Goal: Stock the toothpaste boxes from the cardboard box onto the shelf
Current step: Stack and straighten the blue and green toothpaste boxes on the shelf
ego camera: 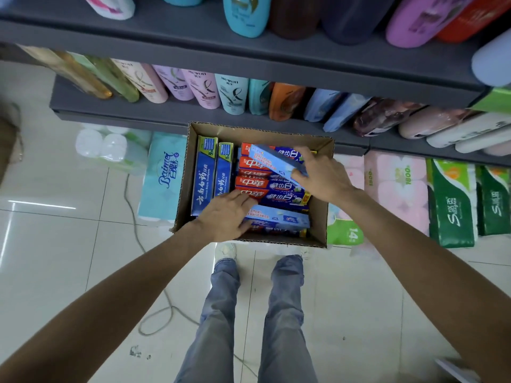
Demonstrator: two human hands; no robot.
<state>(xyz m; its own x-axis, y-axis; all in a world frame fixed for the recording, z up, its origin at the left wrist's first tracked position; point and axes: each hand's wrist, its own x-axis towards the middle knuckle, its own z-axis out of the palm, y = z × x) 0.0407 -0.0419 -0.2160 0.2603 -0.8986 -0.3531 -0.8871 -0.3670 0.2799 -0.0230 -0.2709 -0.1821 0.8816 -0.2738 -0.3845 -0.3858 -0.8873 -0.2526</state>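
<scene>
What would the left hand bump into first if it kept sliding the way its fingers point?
Probably the red and blue toothpaste box right at the left hand's fingers; depth is unclear.

Right hand [322, 176] grips light-blue toothpaste box [272, 158] above cardboard box [320, 217]; left hand [225, 215] inside.

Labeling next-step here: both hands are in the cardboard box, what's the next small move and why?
Probably lift the right hand up: it already grips a light-blue toothpaste box tilted above the red ones, while the left hand only rests on the packed boxes inside the cardboard box.
</scene>
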